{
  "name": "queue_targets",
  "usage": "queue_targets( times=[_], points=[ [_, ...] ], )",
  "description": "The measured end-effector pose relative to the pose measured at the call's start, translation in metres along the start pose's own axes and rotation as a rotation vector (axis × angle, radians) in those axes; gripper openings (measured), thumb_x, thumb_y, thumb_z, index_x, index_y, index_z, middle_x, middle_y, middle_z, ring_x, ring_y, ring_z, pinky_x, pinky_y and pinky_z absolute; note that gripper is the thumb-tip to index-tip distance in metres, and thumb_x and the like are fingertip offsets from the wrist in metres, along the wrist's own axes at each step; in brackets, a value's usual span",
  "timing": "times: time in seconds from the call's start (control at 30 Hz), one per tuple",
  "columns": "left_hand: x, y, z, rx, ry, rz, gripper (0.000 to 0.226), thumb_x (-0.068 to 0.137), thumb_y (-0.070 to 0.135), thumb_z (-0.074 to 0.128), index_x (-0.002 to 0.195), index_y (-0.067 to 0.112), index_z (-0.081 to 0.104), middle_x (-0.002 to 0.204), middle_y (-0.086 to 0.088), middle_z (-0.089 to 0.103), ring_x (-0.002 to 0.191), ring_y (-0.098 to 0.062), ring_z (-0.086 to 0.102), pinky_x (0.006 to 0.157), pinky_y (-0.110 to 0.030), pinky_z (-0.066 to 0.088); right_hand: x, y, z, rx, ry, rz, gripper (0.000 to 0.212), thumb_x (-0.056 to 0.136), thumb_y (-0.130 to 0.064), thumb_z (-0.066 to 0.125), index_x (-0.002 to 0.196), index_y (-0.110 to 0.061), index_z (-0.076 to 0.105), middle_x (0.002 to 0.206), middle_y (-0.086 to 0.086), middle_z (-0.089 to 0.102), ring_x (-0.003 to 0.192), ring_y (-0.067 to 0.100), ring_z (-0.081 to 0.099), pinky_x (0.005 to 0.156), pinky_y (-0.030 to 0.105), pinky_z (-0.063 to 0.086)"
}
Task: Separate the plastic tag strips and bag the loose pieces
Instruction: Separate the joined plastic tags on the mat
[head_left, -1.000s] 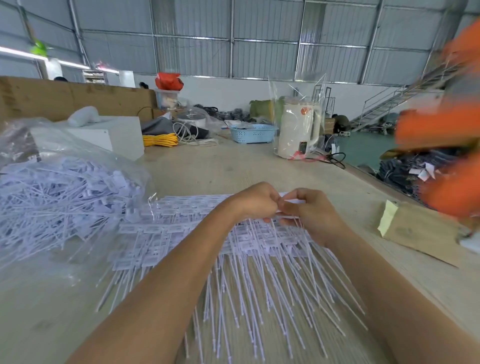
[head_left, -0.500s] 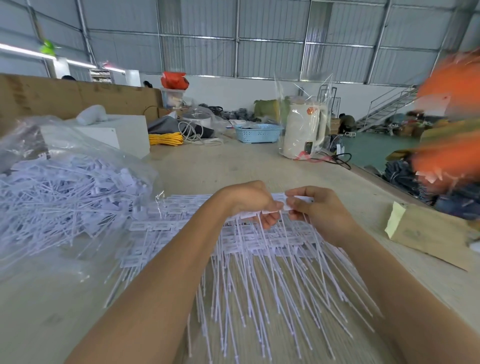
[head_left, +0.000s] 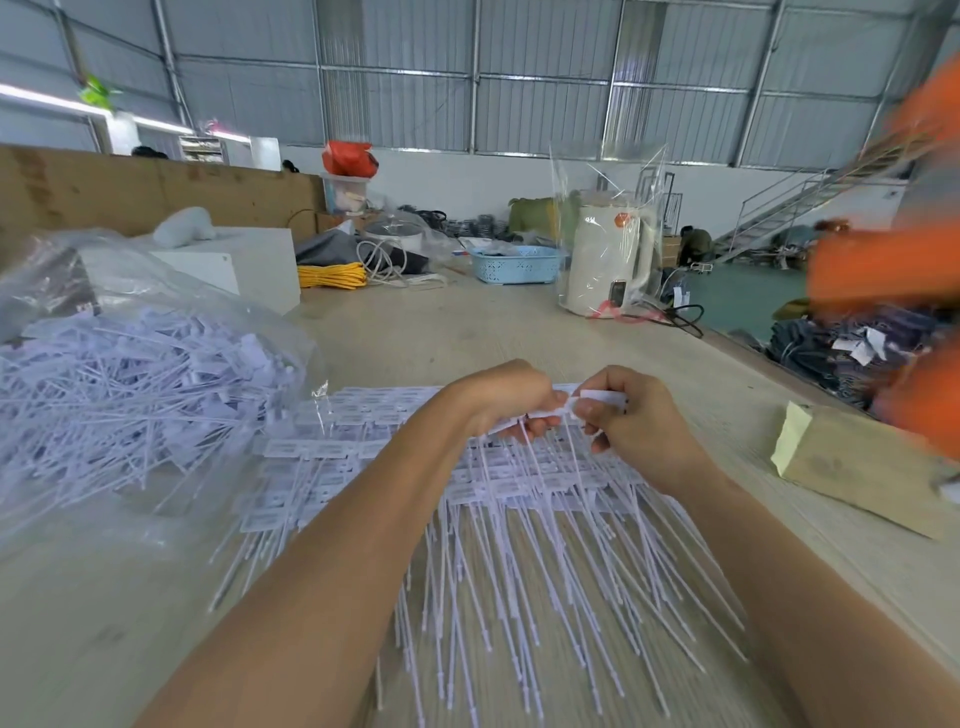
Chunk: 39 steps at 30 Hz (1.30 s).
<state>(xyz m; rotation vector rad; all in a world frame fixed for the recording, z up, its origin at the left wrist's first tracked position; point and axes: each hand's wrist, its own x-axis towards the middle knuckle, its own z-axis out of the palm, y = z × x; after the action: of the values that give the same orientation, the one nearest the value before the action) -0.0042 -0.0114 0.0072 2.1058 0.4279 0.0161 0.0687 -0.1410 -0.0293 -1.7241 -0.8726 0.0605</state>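
Gripping one tag strip (head_left: 540, 415) between them, left hand (head_left: 506, 397) and right hand (head_left: 631, 421) pinch adjacent tag heads. Likely light, thin, springy plastic; best held at the flat heads, not the tails. Bag (head_left: 156, 332) sits left of the hands.

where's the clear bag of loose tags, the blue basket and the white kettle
clear bag of loose tags (head_left: 130, 374): head view, on its tag-filled middle
blue basket (head_left: 517, 265): head view, on its front wall
white kettle (head_left: 605, 260): head view, on its body
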Motion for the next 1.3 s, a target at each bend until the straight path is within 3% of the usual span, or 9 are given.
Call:
queue_targets(
  times=[0.2, 0.4, 0.53, 0.63, 0.77, 0.83, 0.93, 1.13, 1.3],
  points=[
    [0.001, -0.002, -0.004, -0.204, -0.118, -0.098, 0.038, 0.096, 0.014, 0.043, 0.058, 0.014, 0.04, 0.043, 0.003, 0.033, 0.034, -0.008, 0.025, 0.041, -0.018, 0.021, 0.0, 0.002, 0.001, -0.089, 0.041, -0.166, 0.024, 0.085, 0.009, 0.058, 0.07, -0.01, 0.056, 0.066, 0.005, 0.057, 0.051, -0.001, 0.054, 0.048, 0.017, 0.048],
    [0.0, 0.006, 0.0, -0.093, -0.042, -0.058, 0.037, 0.094, 0.014, 0.046, 0.057, 0.014, 0.043, 0.041, 0.002, 0.034, 0.036, -0.011, 0.028, 0.046, -0.021, 0.018, 0.004, 0.005, -0.001, -0.169, 0.087, -0.184, 0.016, 0.087, 0.008, 0.056, 0.077, -0.004, 0.058, 0.071, 0.003, 0.057, 0.059, -0.007, 0.057, 0.044, 0.016, 0.048],
    [-0.004, 0.007, -0.003, -0.047, -0.08, -0.059, 0.035, 0.095, 0.017, 0.049, 0.06, 0.012, 0.047, 0.041, 0.004, 0.04, 0.041, -0.011, 0.028, 0.041, -0.017, 0.02, 0.01, 0.013, -0.017, -0.34, 0.255, -0.099, 0.01, 0.085, 0.008, 0.057, 0.085, -0.001, 0.062, 0.074, 0.008, 0.06, 0.067, 0.017, 0.057, 0.052, 0.017, 0.048],
    [-0.008, 0.009, -0.007, -0.048, -0.026, 0.016, 0.03, 0.095, 0.016, 0.05, 0.066, 0.008, 0.051, 0.055, -0.001, 0.047, 0.046, -0.011, 0.036, 0.041, -0.018, 0.026, 0.014, 0.013, -0.042, 0.187, 0.385, 0.165, 0.007, 0.088, 0.001, 0.058, 0.094, 0.004, 0.061, 0.068, 0.011, 0.054, 0.054, 0.016, 0.051, 0.039, 0.013, 0.041],
    [-0.011, 0.014, -0.002, -0.02, -0.059, 0.089, 0.026, 0.097, 0.008, 0.038, 0.084, 0.0, 0.059, 0.087, -0.008, 0.061, 0.059, -0.009, 0.05, 0.051, -0.018, 0.038, 0.011, -0.008, -0.04, 0.654, 0.16, 0.282, 0.011, 0.091, 0.003, 0.051, 0.082, 0.001, 0.057, 0.064, 0.009, 0.051, 0.045, 0.008, 0.052, 0.038, 0.013, 0.042],
    [-0.012, 0.012, 0.0, 0.02, -0.079, 0.06, 0.022, 0.095, 0.001, 0.036, 0.091, -0.002, 0.058, 0.086, -0.008, 0.059, 0.058, -0.011, 0.048, 0.052, -0.019, 0.04, 0.008, -0.014, -0.028, 0.578, 0.015, 0.285, 0.012, 0.09, 0.002, 0.053, 0.08, -0.002, 0.059, 0.063, 0.007, 0.058, 0.053, 0.01, 0.059, 0.042, 0.015, 0.046],
    [-0.01, 0.009, -0.002, 0.137, -0.087, 0.062, 0.025, 0.087, -0.011, 0.037, 0.07, 0.004, 0.045, 0.069, -0.009, 0.037, 0.059, -0.022, 0.035, 0.059, -0.029, 0.037, 0.003, -0.011, -0.013, 0.358, -0.102, 0.278, 0.013, 0.088, -0.003, 0.059, 0.076, -0.004, 0.061, 0.07, 0.007, 0.066, 0.066, 0.016, 0.063, 0.061, 0.023, 0.056],
    [-0.007, 0.004, -0.004, 0.154, -0.072, 0.063, 0.037, 0.092, -0.005, 0.049, 0.128, 0.003, 0.046, 0.097, -0.009, 0.056, 0.073, -0.016, 0.057, 0.06, -0.016, 0.048, 0.002, 0.002, 0.004, 0.239, -0.059, 0.299, 0.008, 0.09, -0.003, 0.06, 0.087, 0.004, 0.059, 0.084, 0.024, 0.069, 0.074, 0.031, 0.07, 0.065, 0.034, 0.059],
    [-0.003, -0.001, -0.011, 0.187, -0.035, 0.069, 0.008, 0.092, 0.008, 0.056, 0.099, 0.006, 0.053, 0.074, -0.005, 0.061, 0.073, -0.019, 0.059, 0.06, -0.021, 0.041, 0.003, 0.002, 0.002, 0.18, 0.015, 0.188, 0.007, 0.086, -0.001, 0.063, 0.08, -0.001, 0.062, 0.065, 0.016, 0.065, 0.058, 0.025, 0.062, 0.066, 0.035, 0.057]
  ],
)
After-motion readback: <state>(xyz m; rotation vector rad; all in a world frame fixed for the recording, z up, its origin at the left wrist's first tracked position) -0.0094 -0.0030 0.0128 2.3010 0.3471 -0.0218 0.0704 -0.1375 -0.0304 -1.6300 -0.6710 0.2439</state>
